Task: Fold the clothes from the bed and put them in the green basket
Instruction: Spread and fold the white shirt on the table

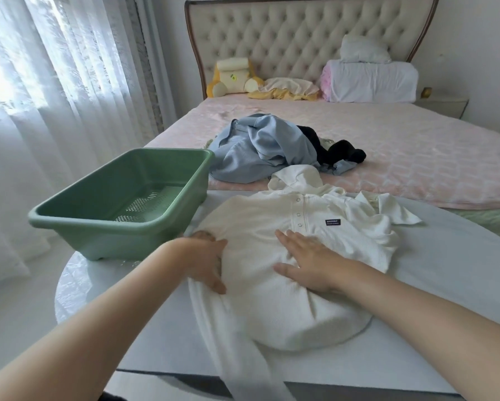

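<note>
A white buttoned shirt [260, 227] with a small dark label lies face up on the white table [451, 273]. My left hand [207, 260] grips the shirt's left edge, fingers tucked under the fabric. My right hand [303, 259] lies flat on the middle of the shirt with straight fingers. The green basket [121, 227] stands on the table's left end with nothing inside. On the pink bed [416, 157] behind, a light blue garment [257, 149] is heaped against a black garment [341, 154].
Sheer curtains [55, 82] hang along the left. At the tufted headboard [301, 44] sit a yellow cushion toy [231, 76], a cream cloth [289, 88] and stacked white pillows [370, 79]. The shirt's lower part hangs over the table's near edge.
</note>
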Available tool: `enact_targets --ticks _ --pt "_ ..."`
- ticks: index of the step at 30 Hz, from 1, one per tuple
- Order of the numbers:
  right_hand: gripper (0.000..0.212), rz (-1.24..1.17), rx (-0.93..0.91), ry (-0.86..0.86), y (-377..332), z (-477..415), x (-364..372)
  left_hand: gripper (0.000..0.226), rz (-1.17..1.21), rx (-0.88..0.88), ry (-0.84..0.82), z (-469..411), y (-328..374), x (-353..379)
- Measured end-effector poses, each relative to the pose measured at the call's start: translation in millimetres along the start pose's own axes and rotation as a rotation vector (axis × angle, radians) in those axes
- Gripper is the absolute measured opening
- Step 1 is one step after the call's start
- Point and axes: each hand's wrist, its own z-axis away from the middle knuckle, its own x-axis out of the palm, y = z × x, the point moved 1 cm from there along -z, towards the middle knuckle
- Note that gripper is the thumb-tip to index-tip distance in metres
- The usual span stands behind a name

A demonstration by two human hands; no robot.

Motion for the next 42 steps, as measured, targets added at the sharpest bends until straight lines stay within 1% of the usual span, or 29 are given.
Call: enact_targets --ticks 2,3,5,6,7,8,9,11,12,13,14,16,17,19,21,22,23,26,28,30,32,33,34,36,37,38,39,40,42 --pt "0.084 -0.035 0.002 0.007 -5 2 -1 0.110 -0.187 -0.006 0.109 7 5 -4" --pt "0.085 -0.056 0.005 0.014 -6 5 -3 0.093 -0.210 0.050 0.207 11 13 -5" --pt "0.082 -0.057 -0.006 0.054 -6 13 -12 0.051 -0.010 0.215 0.391 23 37 -8" --pt "0.073 -0.043 -0.016 0.094 -4 19 -18 0.032 0.127 0.298 0.433 31 51 -10" --pt "0.055 -0.046 -0.029 0.143 -1 25 -25 0.022 0.222 0.377 0.428 38 65 -9" --pt "0.030 -0.088 -0.024 0.187 3 32 -30 0.026 0.279 0.460 0.378 45 79 -6" --pt "0.008 -0.134 -0.023 0.195 6 40 -36 0.039 0.294 0.533 0.291 51 92 -1" --pt "0.014 -0.193 -0.028 0.103 17 53 -40 0.067 0.195 0.590 0.161 53 108 14" --pt "0.013 -0.206 -0.010 0.024 23 60 -39 0.073 0.133 0.594 0.150 50 111 19" --pt "0.008 -0.208 0.008 -0.036 29 66 -37 0.071 0.108 0.592 0.152 47 111 21" --pt "0.007 -0.201 0.022 -0.080 34 70 -33 0.061 0.123 0.589 0.148 42 109 21" --pt "0.021 -0.179 0.016 -0.102 44 76 -29 0.030 0.185 0.576 0.164 33 105 18" --pt "0.029 -0.149 0.006 -0.099 47 77 -29 0.021 0.196 0.549 0.196 29 104 15" --pt "0.049 -0.088 -0.010 -0.105 53 79 -31 0.023 0.246 0.459 0.303 22 101 10" --pt "0.070 -0.016 -0.005 -0.131 60 80 -31 0.024 0.413 0.360 0.388 18 96 -1" --pt "0.073 -0.005 0.008 -0.114 63 79 -30 0.025 0.533 0.314 0.407 15 91 -8" --pt "0.068 -0.031 0.023 -0.063 68 77 -29 0.028 0.663 0.265 0.417 12 85 -16" --pt "0.022 -0.256 0.076 0.209 75 73 -34 0.037 1.007 0.149 0.434 8 66 -36" --pt "0.018 -0.458 0.074 0.355 76 75 -46 0.039 1.082 0.150 0.446 9 56 -47" --pt "0.021 -0.655 0.065 0.365 72 81 -60 0.035 0.985 0.160 0.348 8 49 -53" --pt "0.018 -0.726 0.086 0.178 69 88 -65 0.020 0.786 0.116 0.115 6 44 -49" --pt "0.028 -0.689 0.094 0.049 69 91 -64 0.011 0.677 0.078 -0.007 8 44 -44" --pt "0.044 -0.622 0.100 -0.054 69 92 -62 0.009 0.592 0.052 -0.130 11 47 -39" --pt "0.067 -0.500 0.110 -0.199 71 92 -57 0.024 0.543 0.082 -0.319 14 57 -31" --pt "0.072 -0.468 0.119 -0.233 69 91 -55 0.031 0.553 0.127 -0.341 16 64 -29" --pt "0.071 -0.456 0.123 -0.239 66 90 -54 0.034 0.554 0.189 -0.293 18 73 -30" --pt "0.063 -0.448 0.111 -0.225 63 89 -52 0.033 0.539 0.263 -0.209 19 80 -29" --pt "0.049 -0.452 0.089 -0.202 59 88 -50 0.033 0.506 0.339 -0.138 21 86 -28" --pt "0.020 -0.434 0.051 -0.191 51 86 -42 0.058 0.390 0.437 -0.115 26 99 -21"
